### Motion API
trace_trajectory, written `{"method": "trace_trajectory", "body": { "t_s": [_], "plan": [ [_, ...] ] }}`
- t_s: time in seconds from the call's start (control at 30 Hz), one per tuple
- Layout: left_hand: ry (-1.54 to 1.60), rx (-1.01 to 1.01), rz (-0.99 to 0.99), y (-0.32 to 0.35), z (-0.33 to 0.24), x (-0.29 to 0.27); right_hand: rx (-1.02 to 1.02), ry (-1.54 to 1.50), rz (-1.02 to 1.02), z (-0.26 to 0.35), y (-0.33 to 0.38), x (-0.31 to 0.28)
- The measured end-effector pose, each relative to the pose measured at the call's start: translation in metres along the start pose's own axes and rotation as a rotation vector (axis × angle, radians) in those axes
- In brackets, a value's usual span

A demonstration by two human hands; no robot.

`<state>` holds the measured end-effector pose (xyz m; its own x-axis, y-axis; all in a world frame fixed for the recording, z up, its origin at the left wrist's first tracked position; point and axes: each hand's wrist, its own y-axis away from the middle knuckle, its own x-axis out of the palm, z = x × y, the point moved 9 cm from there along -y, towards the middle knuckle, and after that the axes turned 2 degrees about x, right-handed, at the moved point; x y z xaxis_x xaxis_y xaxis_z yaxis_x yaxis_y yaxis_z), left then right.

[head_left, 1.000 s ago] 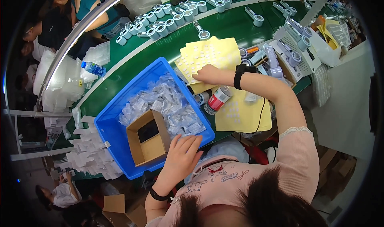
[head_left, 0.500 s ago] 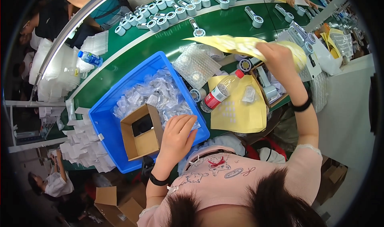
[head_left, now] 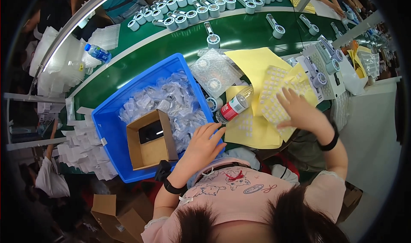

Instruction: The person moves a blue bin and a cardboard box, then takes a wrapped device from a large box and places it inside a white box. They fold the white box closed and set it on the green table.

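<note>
I see right hand (head_left: 299,110) over sticker sheet (head_left: 272,95), fingers spread apart; contact, cannot tell. Left hand (head_left: 201,146) beside near corner of blue bin (head_left: 112,136), fingers loosely bent, thumb apart, nothing visible in grip. Sticker sheet overlaps plain yellow sheet (head_left: 250,65) at counter (head_left: 248,34), right of plastic bottle (head_left: 234,108). Long axis seems to run near-to-far; hand hides part, no front end evident. I judge step as sheet positioning; next move calls for flattening or pinching edge.
</note>
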<state>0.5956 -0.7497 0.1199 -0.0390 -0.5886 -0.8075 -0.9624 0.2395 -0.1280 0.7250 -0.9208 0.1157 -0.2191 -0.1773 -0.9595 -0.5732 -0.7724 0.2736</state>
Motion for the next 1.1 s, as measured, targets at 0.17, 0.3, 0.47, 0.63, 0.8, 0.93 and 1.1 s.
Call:
{"method": "trace_trajectory", "body": {
  "t_s": [0.17,0.3,0.47,0.63,0.8,0.93,1.1],
  "plan": [
    [-0.067,-0.141,-0.004,0.010,0.034,0.011,-0.117,0.052,-0.107,0.016,-0.166,-0.064],
    [-0.042,-0.220,-0.036,0.005,0.040,0.030,-0.042,0.038,0.239,-0.009,-0.303,0.033],
    [0.097,-0.330,-0.070,0.007,0.050,0.045,-0.025,-0.101,0.308,0.011,-0.346,0.094],
    [0.106,-0.308,-0.030,0.008,0.052,0.050,-0.090,-0.067,0.247,0.009,-0.350,0.093],
    [0.122,-0.327,0.001,0.007,0.057,0.056,-0.189,-0.330,0.232,0.009,-0.352,0.106],
    [0.082,-0.311,-0.024,0.006,0.055,0.055,-0.080,-0.216,0.342,0.008,-0.353,0.110],
    [0.093,-0.318,-0.038,0.005,0.055,0.054,-0.171,-0.254,0.390,0.006,-0.334,0.117]
  ]
}}
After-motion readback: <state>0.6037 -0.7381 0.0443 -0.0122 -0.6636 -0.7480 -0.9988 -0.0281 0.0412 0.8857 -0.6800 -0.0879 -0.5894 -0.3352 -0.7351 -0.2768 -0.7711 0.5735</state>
